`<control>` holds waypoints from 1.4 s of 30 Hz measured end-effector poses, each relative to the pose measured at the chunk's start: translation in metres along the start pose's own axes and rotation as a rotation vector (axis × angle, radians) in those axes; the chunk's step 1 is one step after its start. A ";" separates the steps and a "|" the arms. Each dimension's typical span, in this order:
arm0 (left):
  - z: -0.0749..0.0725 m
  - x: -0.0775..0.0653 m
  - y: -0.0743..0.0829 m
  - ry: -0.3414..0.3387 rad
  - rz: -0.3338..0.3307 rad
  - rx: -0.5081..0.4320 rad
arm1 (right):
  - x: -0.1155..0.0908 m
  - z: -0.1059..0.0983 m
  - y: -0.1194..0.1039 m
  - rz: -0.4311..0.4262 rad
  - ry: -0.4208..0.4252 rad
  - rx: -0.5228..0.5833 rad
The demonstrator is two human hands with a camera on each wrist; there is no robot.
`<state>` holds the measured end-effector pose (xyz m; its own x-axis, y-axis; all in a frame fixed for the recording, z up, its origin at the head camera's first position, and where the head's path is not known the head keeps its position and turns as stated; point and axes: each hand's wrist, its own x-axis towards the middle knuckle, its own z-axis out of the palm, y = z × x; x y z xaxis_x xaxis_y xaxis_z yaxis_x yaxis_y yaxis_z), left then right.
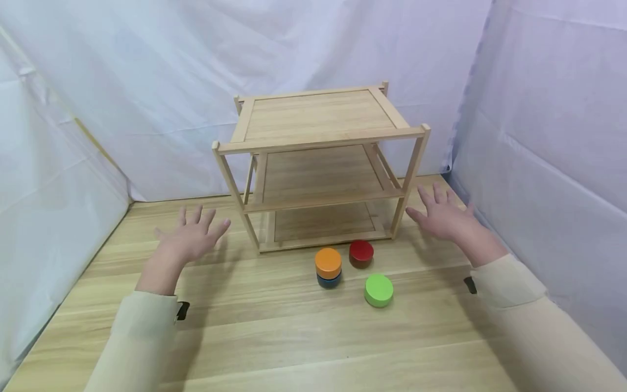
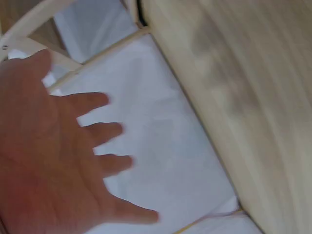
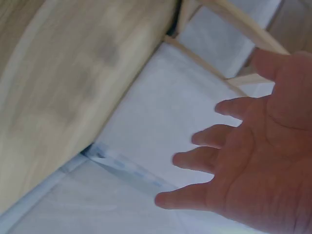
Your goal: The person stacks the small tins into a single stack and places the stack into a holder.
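- Spreads the left hand (image 1: 193, 239), fingers well apart, over the worktop (image 1: 274, 337), just left of the wooden rack (image 1: 318, 173).
- Spreads the right hand (image 1: 443, 218) in the same way, fingers apart, near the rack's front right post.
- Bares both palms in the wrist views, thumbs on the side toward the rack, with part of its frame beyond.
- Wears pale long sleeves (image 1: 147, 326) with a small black piece (image 1: 183, 310) at each cuff.
- Faces the rack, upright on the worktop between both hands, with three levels one above another.
- Has an orange disc (image 1: 328, 262) stacked on a dark blue disc (image 1: 329, 281), in front of the rack.
- Has a red disc (image 1: 361, 253) just right of that stack, near the rack's front edge.
- Has a green disc (image 1: 379, 290) nearer the body, apart from the others, lying flat.
- Looks toward white cloth (image 1: 161, 98) hung behind and along both sides.
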<state>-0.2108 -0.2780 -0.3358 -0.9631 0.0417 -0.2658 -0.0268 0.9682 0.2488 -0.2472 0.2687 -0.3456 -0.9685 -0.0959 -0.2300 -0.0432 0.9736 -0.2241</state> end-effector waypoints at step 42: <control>0.086 -0.031 0.156 -0.129 0.359 -0.257 | -0.106 0.064 -0.095 -0.390 -0.141 -0.140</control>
<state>-0.1624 -0.1069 -0.3690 -0.8826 0.4099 -0.2303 0.2214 0.7945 0.5655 -0.1247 0.1733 -0.3607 -0.8304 -0.4800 -0.2830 -0.4415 0.8766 -0.1914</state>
